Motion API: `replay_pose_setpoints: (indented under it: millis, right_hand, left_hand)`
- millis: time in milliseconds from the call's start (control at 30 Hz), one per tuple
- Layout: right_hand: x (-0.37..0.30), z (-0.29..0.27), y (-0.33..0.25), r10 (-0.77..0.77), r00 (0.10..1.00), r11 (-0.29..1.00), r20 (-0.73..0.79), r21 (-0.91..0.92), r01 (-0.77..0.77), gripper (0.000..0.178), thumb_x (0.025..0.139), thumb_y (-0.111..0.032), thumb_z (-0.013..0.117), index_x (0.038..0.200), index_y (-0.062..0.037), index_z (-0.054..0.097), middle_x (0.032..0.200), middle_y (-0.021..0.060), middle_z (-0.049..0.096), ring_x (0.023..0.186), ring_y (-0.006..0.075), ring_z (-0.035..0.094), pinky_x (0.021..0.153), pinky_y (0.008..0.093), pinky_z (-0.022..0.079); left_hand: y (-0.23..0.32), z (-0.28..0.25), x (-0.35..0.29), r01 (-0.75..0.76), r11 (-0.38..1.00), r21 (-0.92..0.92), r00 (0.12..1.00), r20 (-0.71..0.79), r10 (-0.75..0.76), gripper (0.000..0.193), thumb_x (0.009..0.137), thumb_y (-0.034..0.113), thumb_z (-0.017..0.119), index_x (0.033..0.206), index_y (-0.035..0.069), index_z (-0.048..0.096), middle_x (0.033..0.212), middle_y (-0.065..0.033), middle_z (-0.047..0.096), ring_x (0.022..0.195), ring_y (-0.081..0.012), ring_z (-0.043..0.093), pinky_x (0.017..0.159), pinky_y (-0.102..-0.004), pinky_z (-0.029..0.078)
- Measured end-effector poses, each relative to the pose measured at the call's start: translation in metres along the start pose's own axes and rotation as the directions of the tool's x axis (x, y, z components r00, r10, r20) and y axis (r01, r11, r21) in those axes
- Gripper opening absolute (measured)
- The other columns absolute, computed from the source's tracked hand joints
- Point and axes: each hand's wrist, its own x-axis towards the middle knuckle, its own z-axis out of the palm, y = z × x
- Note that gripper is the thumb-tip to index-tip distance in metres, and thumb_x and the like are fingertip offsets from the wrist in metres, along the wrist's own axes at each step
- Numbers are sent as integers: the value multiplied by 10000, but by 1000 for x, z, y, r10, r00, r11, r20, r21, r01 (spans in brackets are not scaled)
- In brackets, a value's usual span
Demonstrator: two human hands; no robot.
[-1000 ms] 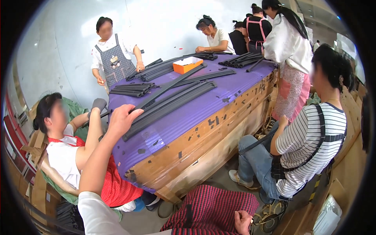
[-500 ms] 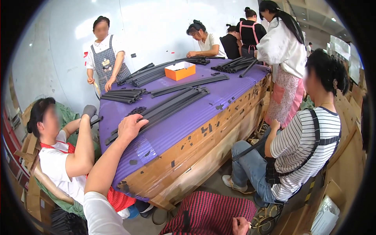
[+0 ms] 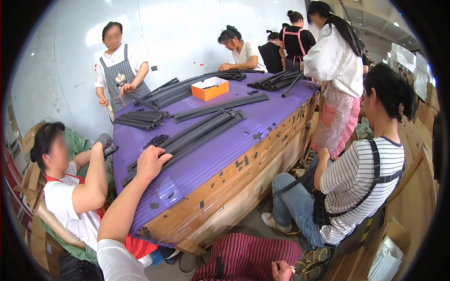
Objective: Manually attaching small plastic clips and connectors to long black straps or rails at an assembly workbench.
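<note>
My left hand [image 3: 151, 164] reaches over the near end of a pile of long black strips [image 3: 201, 136] on the purple-covered table. Its fingers curl down round the strips, and their tips are hidden. Low in the view, my right hand [image 3: 281, 270] rests closed on the red-and-black striped cloth [image 3: 253, 255] over my lap. What it holds, if anything, I cannot make out. A small heap of black pieces [image 3: 156, 140] lies just beyond my left hand. Further off are a shorter bundle of black strips [image 3: 140, 119] and an orange box [image 3: 210, 92].
A person in a red apron [image 3: 70, 187] sits close at my left, beside the purple table [image 3: 187, 182]. At my right sits a person in a striped shirt [image 3: 358, 187] holding a black strip. Others work around the table's far side. Cartons [image 3: 393, 243] stand at the right.
The person in the checked apron has raised a black strip from the table. The view has shifted slightly; my left hand stays at the strips and my right hand on the lap.
</note>
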Motion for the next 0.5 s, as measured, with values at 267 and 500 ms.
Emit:
replay_pose_setpoints:
  millis: [267,500]
  right_hand:
    - [18,14,-2,7,999,1000,36,17,-7,194,770,-281,596,772,-95,650,710,144,616,634,339,593,604,403,466]
    - [21,17,1,-5,999,1000,46,18,4,188,783,-243,591,811,-62,629,754,162,612,657,334,583,628,408,444]
  left_hand:
    - [7,-5,8,-28,995,93,999,42,24,360,762,385,582,787,32,648,795,-138,583,793,-303,566,681,-405,448]
    - [18,-7,94,-114,980,163,979,188,83,253,787,286,547,817,50,633,821,-157,607,828,-312,575,729,-419,452]
